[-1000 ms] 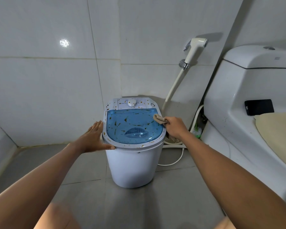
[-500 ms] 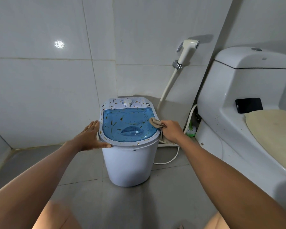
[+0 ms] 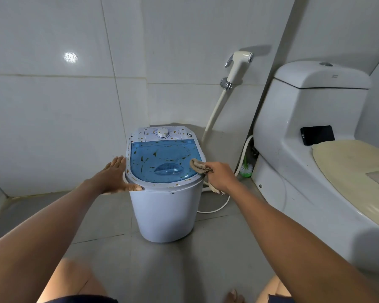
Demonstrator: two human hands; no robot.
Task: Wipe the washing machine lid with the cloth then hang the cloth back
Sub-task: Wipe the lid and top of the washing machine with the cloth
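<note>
Washing machine lid (image 3: 164,161): blue, brown-speckled, on small washer, centre floor | right hand (image 3: 220,174): clenched on beige cloth (image 3: 199,166) at lid's right edge | left hand (image 3: 116,177): fingers spread, flat against washer's left rim | toilet (image 3: 304,132): right

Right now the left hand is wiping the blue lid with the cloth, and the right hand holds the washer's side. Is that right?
No, swapped. The head view shows the right hand pressing the cloth on the blue lid, and the left hand holding the washer's side.
</note>
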